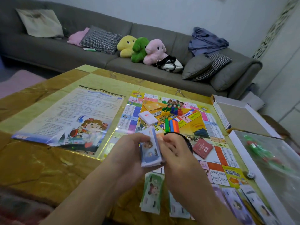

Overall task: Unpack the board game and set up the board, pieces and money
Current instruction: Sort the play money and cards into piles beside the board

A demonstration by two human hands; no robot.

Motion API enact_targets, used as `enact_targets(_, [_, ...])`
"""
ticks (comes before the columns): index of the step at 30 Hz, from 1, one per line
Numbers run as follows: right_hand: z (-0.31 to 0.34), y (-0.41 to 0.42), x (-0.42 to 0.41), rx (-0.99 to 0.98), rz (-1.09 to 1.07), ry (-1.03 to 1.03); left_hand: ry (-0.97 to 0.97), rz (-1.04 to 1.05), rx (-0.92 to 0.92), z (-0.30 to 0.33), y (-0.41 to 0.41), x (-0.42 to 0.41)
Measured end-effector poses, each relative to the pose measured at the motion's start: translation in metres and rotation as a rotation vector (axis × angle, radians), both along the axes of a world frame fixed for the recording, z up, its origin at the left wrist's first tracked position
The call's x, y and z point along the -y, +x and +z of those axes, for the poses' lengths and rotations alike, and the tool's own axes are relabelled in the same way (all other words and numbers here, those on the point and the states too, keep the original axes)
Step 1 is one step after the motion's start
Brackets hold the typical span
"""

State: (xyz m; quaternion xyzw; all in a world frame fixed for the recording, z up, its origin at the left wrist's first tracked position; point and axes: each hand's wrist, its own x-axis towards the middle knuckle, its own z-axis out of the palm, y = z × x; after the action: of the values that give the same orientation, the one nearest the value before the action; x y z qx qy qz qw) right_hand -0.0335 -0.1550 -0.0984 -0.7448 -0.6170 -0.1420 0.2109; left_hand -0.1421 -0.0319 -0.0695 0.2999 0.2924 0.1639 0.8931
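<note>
The game board (209,127) lies open on the table. My left hand (128,153) grips a stack of blue play money (150,151) above the board's near edge. My right hand (176,153) pinches the right side of that stack. On the table near me lie a green money pile (151,190), a pale pile (177,208) and purple and white piles (238,207). Coloured pawns (172,110), coloured sticks (172,125), a white card deck (147,118) and a dark red card deck (203,148) sit on the board.
A printed rules sheet (71,117) lies left of the board. Two box halves stand at the right: an empty one (235,117) and one (276,159) holding a plastic bag of pieces. A white die (250,174) sits by the board's corner. A grey sofa (65,51) with plush toys is behind.
</note>
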Motion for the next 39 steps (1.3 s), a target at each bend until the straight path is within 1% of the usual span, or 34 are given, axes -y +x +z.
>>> enact_targets(4, [-0.007, -0.001, 0.001, -0.063, 0.035, 0.022, -0.007, 0.072, -0.068, -0.008, 0.017, 0.007])
enact_targets(8, [-0.004, -0.003, 0.011, -0.313, 0.061, 0.0, -0.009, 0.126, -0.135, -0.008, 0.026, 0.008])
enact_targets(11, [0.0, -0.002, 0.016, -0.511, 0.042, 0.03, 0.018, 0.134, -0.167, -0.007, 0.031, 0.011])
enact_targets(15, [0.001, -0.003, 0.017, -0.541, 0.005, 0.015, 0.065, 0.146, -0.221, -0.009, 0.034, 0.015])
enact_targets(18, [0.001, -0.007, 0.017, -0.616, 0.019, -0.01, 0.105, 0.162, -0.301, -0.006, 0.037, 0.018])
enact_targets(20, [0.003, -0.008, 0.016, -0.641, 0.023, 0.029, 0.177, 0.181, -0.362, -0.006, 0.039, 0.018])
enact_targets(22, [0.004, -0.007, 0.017, -0.689, 0.023, 0.112, 0.293, 0.198, -0.41, -0.006, 0.04, 0.017])
enact_targets(26, [0.011, -0.003, 0.014, -0.97, -0.098, 0.206, 0.477, 0.155, -0.381, -0.004, 0.037, 0.019])
enact_targets(27, [0.012, -0.002, 0.013, -1.0, -0.13, 0.21, 0.506, 0.142, -0.359, -0.004, 0.036, 0.022])
enact_targets(29, [0.012, -0.001, 0.01, -0.998, -0.173, 0.191, 0.55, 0.131, -0.333, -0.007, 0.038, 0.027])
enact_targets(31, [0.011, 0.0, 0.01, -0.991, -0.198, 0.191, 0.539, 0.111, -0.316, -0.01, 0.039, 0.031])
enact_targets(34, [0.01, 0.002, 0.012, -1.027, -0.196, 0.225, 0.375, 0.105, -0.24, -0.011, 0.04, 0.032])
enact_targets(36, [0.011, 0.003, 0.013, -1.026, -0.166, 0.188, 0.318, 0.091, -0.212, -0.01, 0.039, 0.033])
enact_targets(37, [0.011, 0.003, 0.013, -0.982, -0.149, 0.146, 0.314, 0.073, -0.216, -0.012, 0.039, 0.033])
enact_targets(39, [0.01, 0.006, 0.014, -0.756, -0.154, 0.055, 0.336, 0.049, -0.254, -0.014, 0.039, 0.033])
